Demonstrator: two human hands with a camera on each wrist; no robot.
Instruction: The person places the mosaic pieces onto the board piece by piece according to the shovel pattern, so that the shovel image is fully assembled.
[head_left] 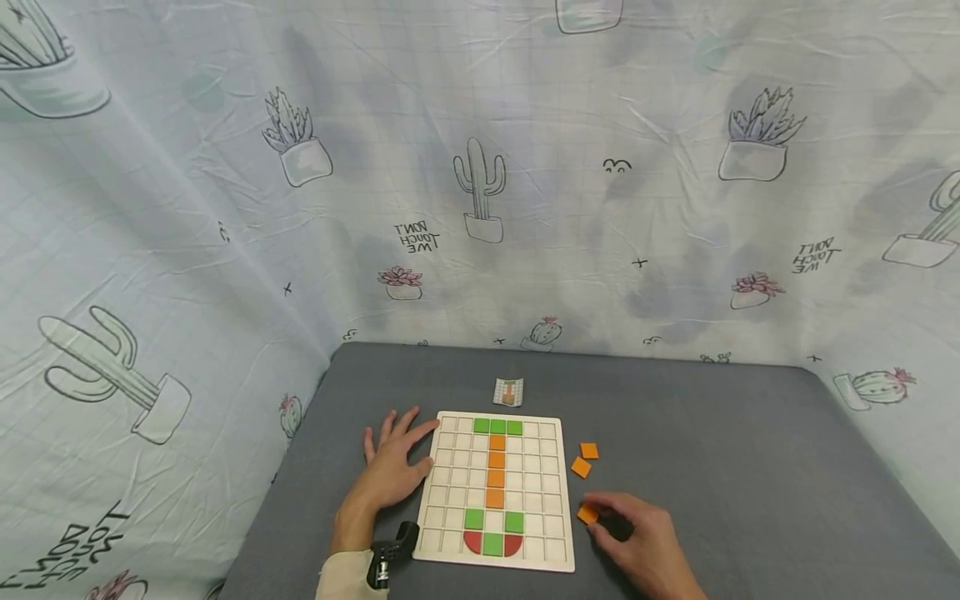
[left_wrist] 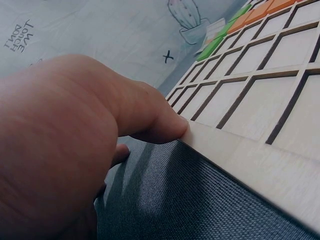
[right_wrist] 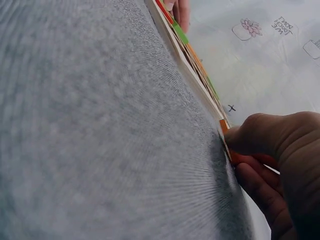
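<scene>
A pale wooden grid board (head_left: 553,503) lies on the table in the head view. Three green tiles (head_left: 498,427) line its far row, and a column of several orange tiles (head_left: 496,478) runs below them. Nearer sit three more green tiles (head_left: 492,544) and two rounded red pieces (head_left: 472,542). My left hand (head_left: 393,467) is spread at the board's left side, its thumb (left_wrist: 167,125) touching the rim. Right of the board, my right hand (head_left: 637,533) pinches an orange tile (right_wrist: 223,125) between thumb and fingers, low over the tabletop.
Two loose orange tiles (head_left: 589,451) lie right of the board. A small printed card (head_left: 508,392) with a similar coloured pattern lies beyond its far edge. Grey cloth covers the table (head_left: 712,450), and a cactus-print curtain (head_left: 562,217) hangs behind and at the sides.
</scene>
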